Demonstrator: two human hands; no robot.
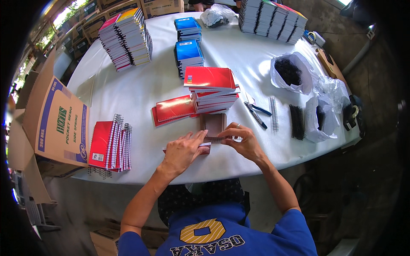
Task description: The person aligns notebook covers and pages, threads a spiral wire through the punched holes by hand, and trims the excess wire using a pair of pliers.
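Note:
Near the table's front edge, my left hand [183,149] presses on a small red memo pad [205,149], its fingers over the top edge. To its right, my right hand [242,143] pinches a thin wire spiral coil [214,139] along the pad's edge. How far the coil runs through the holes is hidden by my fingers. Just beyond both hands lies a brown block [213,123]. Behind it stands a stack of red memo pads [211,79], with loose red pads [174,107] leaning out to the left.
Bound red notebooks [102,143] and an open carton [60,119] are at left. Pliers [256,114], a loose coil [273,113], dark coils [296,122] and bags of coils [294,74] lie at right. Blue [188,51], multicoloured [128,38] and white-edged stacks [271,19] stand farther back.

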